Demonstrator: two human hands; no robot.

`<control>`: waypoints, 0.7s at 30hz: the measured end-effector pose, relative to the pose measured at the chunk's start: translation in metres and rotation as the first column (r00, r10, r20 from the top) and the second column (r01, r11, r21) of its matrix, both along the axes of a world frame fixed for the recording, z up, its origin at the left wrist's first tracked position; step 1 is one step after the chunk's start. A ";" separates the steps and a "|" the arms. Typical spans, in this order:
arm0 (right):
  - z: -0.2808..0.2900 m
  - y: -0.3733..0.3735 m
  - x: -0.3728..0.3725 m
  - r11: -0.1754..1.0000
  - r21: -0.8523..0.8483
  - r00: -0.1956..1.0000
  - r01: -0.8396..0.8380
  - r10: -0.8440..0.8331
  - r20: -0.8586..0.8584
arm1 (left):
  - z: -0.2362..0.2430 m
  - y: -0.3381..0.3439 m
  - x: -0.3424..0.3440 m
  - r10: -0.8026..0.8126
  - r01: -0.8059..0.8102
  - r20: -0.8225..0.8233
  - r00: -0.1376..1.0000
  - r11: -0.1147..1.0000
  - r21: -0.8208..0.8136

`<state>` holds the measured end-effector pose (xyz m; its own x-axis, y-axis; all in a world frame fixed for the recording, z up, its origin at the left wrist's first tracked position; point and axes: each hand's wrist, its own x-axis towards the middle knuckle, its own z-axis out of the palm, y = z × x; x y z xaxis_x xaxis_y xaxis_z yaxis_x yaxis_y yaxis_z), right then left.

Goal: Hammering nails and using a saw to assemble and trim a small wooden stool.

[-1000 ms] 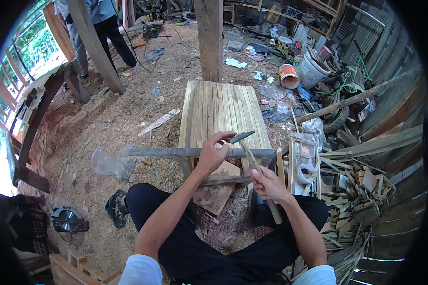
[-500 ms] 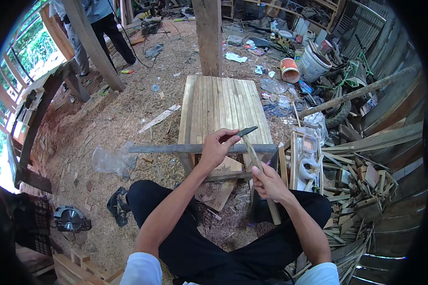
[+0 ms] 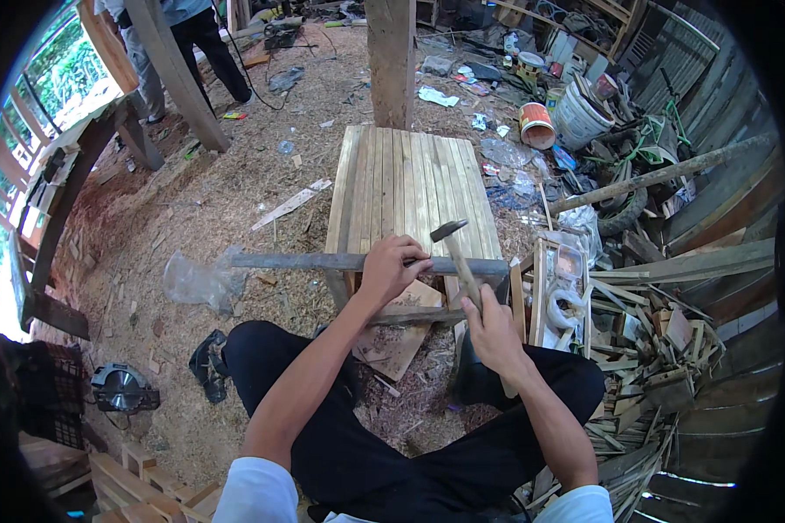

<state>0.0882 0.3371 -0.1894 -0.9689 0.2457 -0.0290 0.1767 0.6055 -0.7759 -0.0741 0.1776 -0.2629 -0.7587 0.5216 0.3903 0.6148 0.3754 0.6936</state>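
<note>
My right hand [image 3: 493, 340] grips the long pale wooden handle of a hammer [image 3: 467, 279], whose dark head is raised just right of my left hand [image 3: 392, 270]. My left hand has its fingertips pinched together at a long grey bar [image 3: 305, 260]; whatever is between them is too small to make out. The bar lies crosswise over the near end of a stand of pale wooden slats [image 3: 410, 179]. A dark crosspiece [image 3: 419, 318] and a loose board [image 3: 384, 356] show below it, between my bent legs.
A wooden post [image 3: 390, 61] rises behind the slats. At right are a crate of plastic containers [image 3: 558, 288], buckets [image 3: 580, 113], a slanting pole [image 3: 654, 179] and scrap wood [image 3: 676, 340]. A circular saw [image 3: 124, 388] lies lower left. Another person [image 3: 209, 61] stands upper left.
My left fingers have left the hammer head and moved down and slightly left onto the bar. The hammer head is higher in the view, and my right hand has shifted slightly up.
</note>
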 end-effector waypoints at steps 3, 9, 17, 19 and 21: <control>0.002 -0.003 -0.002 0.988 0.141 0.987 -0.062 0.040 0.153 | 0.001 0.001 -0.001 0.052 -0.050 0.053 0.997 0.998 -0.028; 0.004 -0.004 0.000 0.999 0.040 0.996 0.020 -0.023 0.090 | 0.002 -0.001 0.001 0.058 -0.058 0.003 0.998 0.997 -0.058; 0.010 -0.008 -0.002 0.997 0.069 0.991 -0.038 0.029 0.128 | 0.002 -0.001 0.001 0.057 -0.058 -0.010 0.998 0.998 -0.027; 0.010 -0.009 -0.003 0.999 -0.030 1.000 0.025 -0.025 -0.010 | 0.001 -0.001 0.001 0.059 -0.059 0.000 0.998 0.998 -0.032; 0.010 -0.009 -0.004 0.996 0.081 0.999 -0.027 0.023 0.047 | 0.001 -0.001 0.001 0.068 -0.068 -0.009 0.998 0.996 -0.049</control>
<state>0.0845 0.3281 -0.1792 -0.9729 0.2246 -0.0551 0.1954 0.6709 -0.7154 -0.0732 0.1770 -0.2624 -0.7905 0.4873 0.3710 0.5914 0.4499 0.6692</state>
